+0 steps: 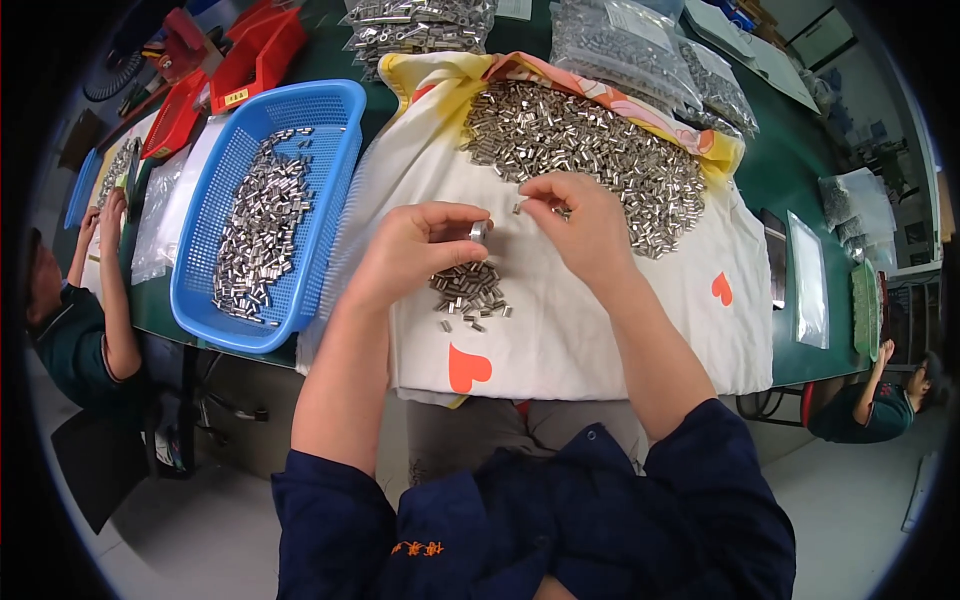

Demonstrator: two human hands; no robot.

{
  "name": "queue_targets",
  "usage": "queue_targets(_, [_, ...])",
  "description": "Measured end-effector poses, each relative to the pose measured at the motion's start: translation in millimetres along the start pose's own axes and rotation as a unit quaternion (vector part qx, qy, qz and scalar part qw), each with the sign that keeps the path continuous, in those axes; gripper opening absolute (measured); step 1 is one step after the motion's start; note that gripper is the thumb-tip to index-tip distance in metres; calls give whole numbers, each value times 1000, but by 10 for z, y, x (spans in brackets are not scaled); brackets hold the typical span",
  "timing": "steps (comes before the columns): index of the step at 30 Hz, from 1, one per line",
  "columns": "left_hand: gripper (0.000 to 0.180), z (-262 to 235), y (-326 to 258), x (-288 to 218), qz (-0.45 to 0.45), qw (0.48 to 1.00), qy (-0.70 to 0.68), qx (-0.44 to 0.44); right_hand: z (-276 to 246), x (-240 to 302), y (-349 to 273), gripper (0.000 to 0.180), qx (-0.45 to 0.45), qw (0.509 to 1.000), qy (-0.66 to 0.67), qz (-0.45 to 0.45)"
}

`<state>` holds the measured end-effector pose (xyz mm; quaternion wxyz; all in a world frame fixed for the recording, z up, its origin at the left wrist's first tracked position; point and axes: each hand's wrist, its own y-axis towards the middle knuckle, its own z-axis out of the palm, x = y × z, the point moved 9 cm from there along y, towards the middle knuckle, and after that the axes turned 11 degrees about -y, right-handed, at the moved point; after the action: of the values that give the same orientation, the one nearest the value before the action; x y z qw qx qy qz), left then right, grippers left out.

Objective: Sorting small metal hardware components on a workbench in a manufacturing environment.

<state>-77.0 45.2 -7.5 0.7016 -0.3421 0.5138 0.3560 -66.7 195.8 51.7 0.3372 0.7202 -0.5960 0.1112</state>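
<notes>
My left hand is closed, with a shiny round metal piece between thumb and fingers. Just right of it, my right hand pinches a small silver metal sleeve at its fingertips. Beneath my left hand lies a small heap of short metal sleeves, with a few strays at its near edge. A far larger pile of similar sleeves spreads beyond and to the right of my right hand. Both heaps rest on a white cloth with red hearts and a colourful folded edge.
Left of the cloth, a blue plastic basket holds many more sleeves. Bags of metal parts stand along the far side of the green table. Red bins sit at far left. Other people work at both sides.
</notes>
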Motion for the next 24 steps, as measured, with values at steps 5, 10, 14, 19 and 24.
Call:
queue_targets(5, [33,29,-13,34,-34,999,-2,4,142,76,-2,10,7,980,-157,-118])
queue_targets(10, [32,42,-1,-3,-19,1000,9,6,253,142,-4,10,11,963,-225,-144])
queue_targets(14, [33,20,9,9,-12,1000,-18,-4,217,208,-58,8,12,965,-217,-145])
queue_targets(19, [34,-17,-1,-6,10,999,-43,-12,220,163,-92,9,76,987,136,25])
queue_targets(24, [33,9,5,-25,19,998,-60,-3,281,163,-126,9,89,982,164,37])
